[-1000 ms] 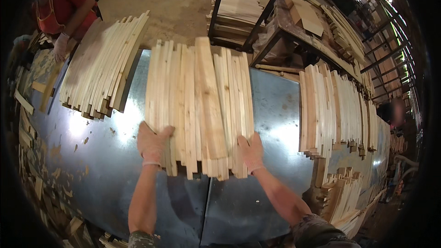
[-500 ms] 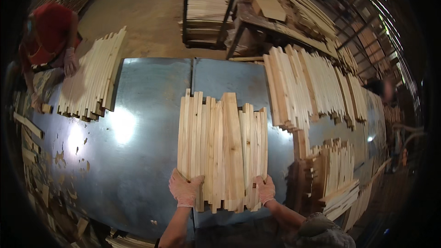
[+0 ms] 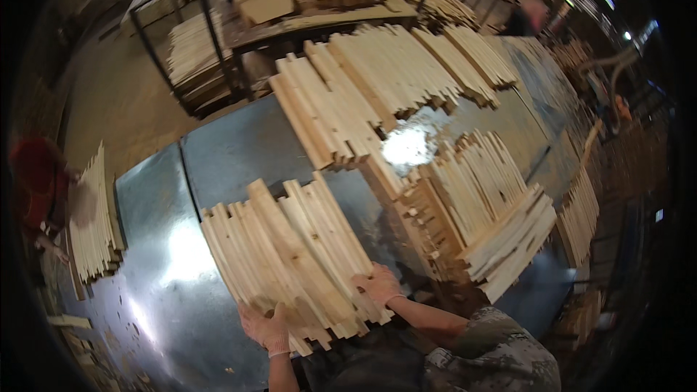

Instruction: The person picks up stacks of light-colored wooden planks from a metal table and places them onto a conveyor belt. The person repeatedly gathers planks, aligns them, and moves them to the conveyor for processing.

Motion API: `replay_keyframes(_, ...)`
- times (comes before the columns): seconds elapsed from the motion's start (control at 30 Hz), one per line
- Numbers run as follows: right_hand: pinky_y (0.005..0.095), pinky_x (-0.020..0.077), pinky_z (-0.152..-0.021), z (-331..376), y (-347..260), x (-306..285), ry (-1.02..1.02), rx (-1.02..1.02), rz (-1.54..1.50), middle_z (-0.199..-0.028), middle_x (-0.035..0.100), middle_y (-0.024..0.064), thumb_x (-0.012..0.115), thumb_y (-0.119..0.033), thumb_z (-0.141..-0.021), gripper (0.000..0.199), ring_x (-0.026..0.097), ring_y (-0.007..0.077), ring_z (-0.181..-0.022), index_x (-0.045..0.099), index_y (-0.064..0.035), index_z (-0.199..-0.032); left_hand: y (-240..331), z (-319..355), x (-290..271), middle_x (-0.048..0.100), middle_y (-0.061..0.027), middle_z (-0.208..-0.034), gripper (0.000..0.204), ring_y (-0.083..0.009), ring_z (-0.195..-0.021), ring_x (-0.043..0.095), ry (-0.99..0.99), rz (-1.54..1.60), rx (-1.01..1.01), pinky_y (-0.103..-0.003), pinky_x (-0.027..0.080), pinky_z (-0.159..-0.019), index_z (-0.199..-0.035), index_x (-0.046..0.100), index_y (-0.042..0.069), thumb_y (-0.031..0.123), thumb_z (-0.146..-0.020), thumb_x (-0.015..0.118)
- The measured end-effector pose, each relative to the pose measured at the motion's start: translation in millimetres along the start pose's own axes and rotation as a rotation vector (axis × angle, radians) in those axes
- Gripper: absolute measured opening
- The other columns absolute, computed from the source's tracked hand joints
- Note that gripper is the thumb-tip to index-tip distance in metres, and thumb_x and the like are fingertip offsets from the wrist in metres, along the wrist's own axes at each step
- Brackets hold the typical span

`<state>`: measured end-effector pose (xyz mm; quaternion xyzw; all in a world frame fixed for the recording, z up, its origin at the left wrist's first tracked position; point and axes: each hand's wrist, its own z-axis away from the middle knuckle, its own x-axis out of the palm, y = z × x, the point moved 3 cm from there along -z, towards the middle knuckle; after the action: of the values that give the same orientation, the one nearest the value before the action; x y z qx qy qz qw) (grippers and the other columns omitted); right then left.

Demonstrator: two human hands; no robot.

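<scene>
Both gloved hands grip the near end of a batch of pale wooden slats [image 3: 294, 254], rough-sawn, flat and narrow; the left hand [image 3: 266, 328] clasps its corner, the right hand [image 3: 379, 284] its edge; the slats lie beyond the hands on the shiny sheet-metal bench [image 3: 218, 163]; right of the right hand, stacked slats [image 3: 486, 210].

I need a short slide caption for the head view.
Left hand and right hand grip the near end of a slat bundle on a metal table.
</scene>
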<state>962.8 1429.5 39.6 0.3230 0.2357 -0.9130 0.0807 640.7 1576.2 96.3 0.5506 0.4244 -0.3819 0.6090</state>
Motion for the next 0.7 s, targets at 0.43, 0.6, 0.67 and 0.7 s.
replay_keyframes(0.43,0.0497,0.0436,-0.115,90,19,-79,-0.093,-0.424,-0.294,-0.152,0.055,0.0259,0.065,-0.048,-0.095,0.079,0.053,0.0449,-0.139,0.044,-0.0080,-0.160,158,28,61,0.062,-0.0248,-0.130,0.100,-0.0319,-0.111,0.065,-0.363,0.095,0.103,-0.040,0.055,-0.096,-0.164,0.031,-0.001,0.016,-0.076,0.075)
replay_keyframes(0.6,0.0450,0.0438,-0.117,150,54,-146,-0.114,-0.686,-0.588,-0.156,0.055,0.0226,0.063,-0.045,-0.102,0.071,0.054,0.0399,-0.141,0.047,-0.0059,-0.160,224,16,29,0.066,-0.0160,-0.118,0.086,-0.0213,-0.094,0.063,-0.665,0.797,0.110,-0.031,0.053,-0.081,-0.161,0.038,-0.004,0.000,-0.077,0.059)
replay_keyframes(0.67,0.0432,0.0443,-0.117,175,74,-191,-0.026,-0.716,-0.639,-0.156,0.056,0.0217,0.063,-0.044,-0.104,0.067,0.055,0.0391,-0.141,0.052,-0.0023,-0.156,291,37,11,0.065,-0.0155,-0.127,0.078,-0.0221,-0.103,0.063,-0.756,0.849,0.307,-0.030,0.053,-0.084,-0.154,0.049,-0.003,0.002,-0.076,0.056)
replay_keyframes(0.7,0.0424,0.0447,-0.117,183,86,-212,0.041,-0.725,-0.651,-0.155,0.057,0.0212,0.068,-0.040,-0.103,0.066,0.056,0.0365,-0.141,0.054,-0.0013,-0.154,333,54,-1,0.064,-0.0132,-0.127,0.075,-0.0224,-0.108,0.062,-0.790,0.816,0.412,-0.030,0.053,-0.086,-0.150,0.053,-0.003,0.004,-0.075,0.058)
